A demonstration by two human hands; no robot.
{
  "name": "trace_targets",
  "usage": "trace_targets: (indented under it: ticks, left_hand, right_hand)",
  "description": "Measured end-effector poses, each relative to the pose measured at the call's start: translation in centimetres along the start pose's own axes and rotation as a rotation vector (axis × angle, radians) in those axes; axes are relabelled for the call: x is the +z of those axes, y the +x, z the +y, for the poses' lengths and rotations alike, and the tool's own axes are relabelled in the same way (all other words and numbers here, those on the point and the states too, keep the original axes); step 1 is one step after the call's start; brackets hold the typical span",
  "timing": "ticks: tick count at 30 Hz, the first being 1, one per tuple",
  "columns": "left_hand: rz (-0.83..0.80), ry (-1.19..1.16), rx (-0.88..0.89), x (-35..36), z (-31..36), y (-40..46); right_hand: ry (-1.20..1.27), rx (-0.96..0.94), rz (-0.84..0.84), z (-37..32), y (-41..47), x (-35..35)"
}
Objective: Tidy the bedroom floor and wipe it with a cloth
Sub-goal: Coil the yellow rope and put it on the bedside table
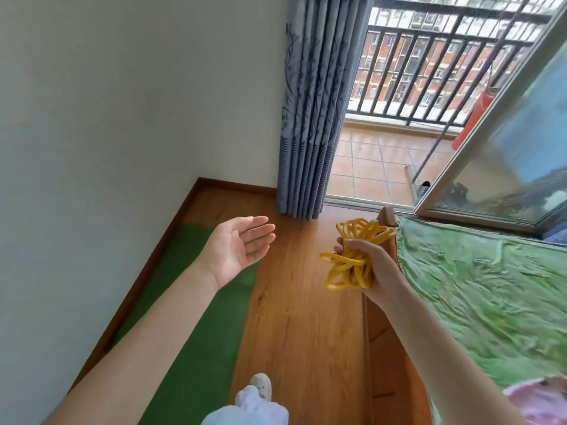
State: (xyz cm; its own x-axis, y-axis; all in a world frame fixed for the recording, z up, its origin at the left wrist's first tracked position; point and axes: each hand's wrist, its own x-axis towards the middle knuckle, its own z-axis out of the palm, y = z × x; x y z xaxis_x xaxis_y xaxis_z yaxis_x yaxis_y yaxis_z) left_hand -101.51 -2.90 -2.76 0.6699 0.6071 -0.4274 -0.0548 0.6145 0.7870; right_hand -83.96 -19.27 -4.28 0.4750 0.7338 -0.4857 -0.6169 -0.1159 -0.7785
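At the bottom centre of the frame a light shoe [261, 384] stood on the wooden floor [300, 332], with a green mat [196, 348] lying along the wall at lower left. Right of the floor ran the wooden bed frame [386, 357], the bed itself covered by a green sheet [491, 286] at centre right.

Above that, in mid-frame, the right hand [372, 268] held a bundle of yellow cord [352, 256], its grip curled round the middle of the coil. The bundle hung in the air over the floor, just beside the bed's edge. Its long axis ran roughly up and down the frame, one fan of loops spreading above the fist toward the top and another hanging below it. It looked light, soft and floppy, likely to spill loose loops; the gathered waist seemed the sound place to hold it.

The left hand [242, 250], left of centre, was spread wide, palm up, holding nothing.

Farther off, at upper centre, a grey curtain [310, 118] hung beside the open balcony door [503, 127].
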Motion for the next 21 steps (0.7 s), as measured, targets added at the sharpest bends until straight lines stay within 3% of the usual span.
trace_targets:
  ticks: [9, 21]
  left_hand:
    - [-0.141, 0.107, -0.048, 2.1, 6.1, 10.6]
    - [-0.191, 0.148, -0.159, 8.5, 7.5, 23.4]
  right_hand:
    - [0.149, -0.096, 0.150, -4.6, 6.9, -0.1]
    - [0.254, -0.137, 0.311, -10.6, 15.0, -5.5]
